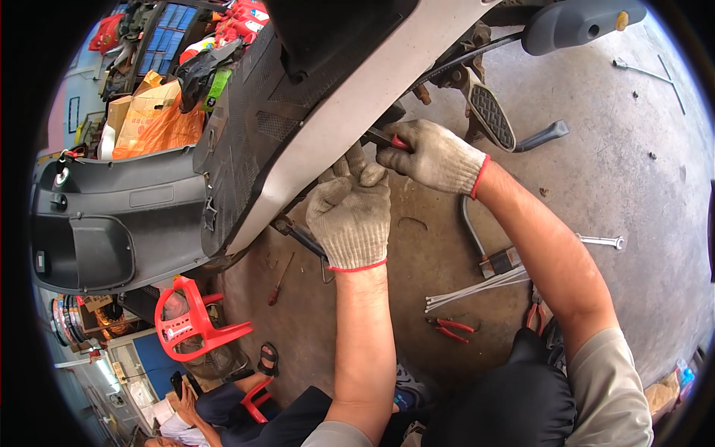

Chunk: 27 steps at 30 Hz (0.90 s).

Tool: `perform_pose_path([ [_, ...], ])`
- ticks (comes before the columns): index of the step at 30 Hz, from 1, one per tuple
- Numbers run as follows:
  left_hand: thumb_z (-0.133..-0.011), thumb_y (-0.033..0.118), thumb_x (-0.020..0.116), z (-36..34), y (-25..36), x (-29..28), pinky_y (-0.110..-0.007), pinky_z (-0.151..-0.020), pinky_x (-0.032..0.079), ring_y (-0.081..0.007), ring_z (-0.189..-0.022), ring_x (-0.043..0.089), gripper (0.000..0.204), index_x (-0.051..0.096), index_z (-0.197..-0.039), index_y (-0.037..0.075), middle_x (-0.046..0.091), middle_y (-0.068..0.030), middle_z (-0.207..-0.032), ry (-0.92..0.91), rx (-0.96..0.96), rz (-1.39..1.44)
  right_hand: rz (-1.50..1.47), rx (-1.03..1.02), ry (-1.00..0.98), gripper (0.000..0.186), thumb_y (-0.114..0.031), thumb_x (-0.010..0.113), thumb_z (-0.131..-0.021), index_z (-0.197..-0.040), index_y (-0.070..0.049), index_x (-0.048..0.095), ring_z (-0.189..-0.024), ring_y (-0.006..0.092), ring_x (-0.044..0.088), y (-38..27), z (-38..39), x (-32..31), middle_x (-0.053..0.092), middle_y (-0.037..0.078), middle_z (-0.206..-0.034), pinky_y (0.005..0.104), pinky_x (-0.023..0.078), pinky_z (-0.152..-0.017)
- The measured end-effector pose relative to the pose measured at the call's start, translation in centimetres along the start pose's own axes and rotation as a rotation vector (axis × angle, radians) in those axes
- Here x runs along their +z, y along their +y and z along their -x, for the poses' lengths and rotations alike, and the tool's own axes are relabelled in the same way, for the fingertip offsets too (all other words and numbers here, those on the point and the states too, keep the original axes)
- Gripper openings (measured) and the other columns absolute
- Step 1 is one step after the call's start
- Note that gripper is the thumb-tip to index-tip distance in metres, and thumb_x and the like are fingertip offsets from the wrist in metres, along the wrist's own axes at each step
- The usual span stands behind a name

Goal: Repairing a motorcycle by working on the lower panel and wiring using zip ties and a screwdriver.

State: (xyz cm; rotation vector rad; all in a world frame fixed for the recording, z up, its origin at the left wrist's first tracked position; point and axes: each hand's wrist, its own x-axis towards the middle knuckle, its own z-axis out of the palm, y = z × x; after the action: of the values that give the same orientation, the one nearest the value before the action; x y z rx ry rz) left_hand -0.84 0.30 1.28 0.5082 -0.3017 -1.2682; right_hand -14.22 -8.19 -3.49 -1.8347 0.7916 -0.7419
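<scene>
Both hands wear off-white knitted work gloves with red cuffs, close together at the lower edge of a motor scooter's pale side panel [328,134]. My right hand [436,156] is closed round a red-handled tool [400,142]; its dark metal end points in under the panel, and its kind cannot be made out. Just to the left, my left hand [351,216] reaches up with curled fingers at the panel's edge. Whatever those fingers hold is hidden. Beyond my right hand is a black rubber foot pedal [491,118] on a metal arm.
On the concrete floor lie red-handled pliers [453,328], another pair of pliers [535,316], white cable ties [477,289], a screwdriver [280,281], a spanner [602,242] and a T-shaped wrench [648,72]. A red plastic chair [194,320] and a seated person [197,410] are at lower left.
</scene>
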Motion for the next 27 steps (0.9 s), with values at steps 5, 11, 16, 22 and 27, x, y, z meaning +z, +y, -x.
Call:
perform_pose_path([
  [5, -0.069, -0.004, 0.047, 0.1, 0.0, -0.1, -0.032, -0.071, 0.038, -0.0166, -0.122, 0.054, 0.054, 0.065, -0.118, 0.009, 0.060, -0.0077, -0.133, 0.050, 0.004, -0.065, 0.059, 0.021, -0.008, 0.034, -0.033, 0.061, -0.092, -0.099, 0.001, 0.063, -0.089, 0.0433, 0.064, -0.5, 0.6, -0.6, 0.066, 0.025, -0.087, 0.0489, 0.050, -0.078],
  [11, -0.070, -0.007, 0.046, 0.1, 0.0, -0.3, -0.035, -0.072, 0.040, -0.0217, -0.116, 0.053, 0.058, 0.061, -0.125, 0.008, 0.057, -0.0096, -0.133, -0.020, 0.000, 0.002, 0.074, 0.040, -0.019, 0.034, -0.028, 0.066, -0.091, -0.107, 0.002, 0.063, -0.085, 0.0384, 0.066, -0.5, 0.5, -0.5, 0.066, 0.023, -0.085, 0.0456, 0.051, -0.076],
  [16, -0.070, -0.007, 0.046, -0.1, -0.1, -0.2, -0.034, -0.071, 0.040, -0.0200, -0.117, 0.053, 0.060, 0.060, -0.127, 0.009, 0.057, -0.0079, -0.135, -0.055, -0.004, 0.020, -0.016, 0.046, -0.069, 0.030, -0.027, 0.062, -0.093, -0.101, 0.001, 0.062, -0.088, 0.0419, 0.065, 0.1, 0.2, -0.2, 0.066, 0.024, -0.087, 0.0475, 0.050, -0.078],
  [22, -0.072, -0.006, 0.045, -0.1, 0.0, -0.4, -0.033, -0.072, 0.039, -0.0182, -0.120, 0.053, 0.060, 0.061, -0.127, 0.011, 0.057, -0.0062, -0.136, -0.063, -0.013, 0.025, -0.161, 0.050, -0.102, 0.026, -0.023, 0.063, -0.092, -0.104, 0.000, 0.064, -0.085, 0.0410, 0.064, 1.1, -0.7, 0.8, 0.067, 0.024, -0.087, 0.0456, 0.050, -0.075],
  [27, -0.072, -0.005, 0.045, -0.1, 0.2, -0.9, -0.033, -0.072, 0.037, -0.0176, -0.122, 0.052, 0.060, 0.061, -0.127, 0.012, 0.057, -0.0055, -0.137, -0.029, -0.026, 0.024, 0.010, -0.089, -0.045, 0.031, -0.021, 0.064, -0.092, -0.115, 0.000, 0.063, -0.087, 0.0376, 0.066, 1.1, -1.3, 0.7, 0.069, 0.021, -0.090, 0.0446, 0.052, -0.077],
])
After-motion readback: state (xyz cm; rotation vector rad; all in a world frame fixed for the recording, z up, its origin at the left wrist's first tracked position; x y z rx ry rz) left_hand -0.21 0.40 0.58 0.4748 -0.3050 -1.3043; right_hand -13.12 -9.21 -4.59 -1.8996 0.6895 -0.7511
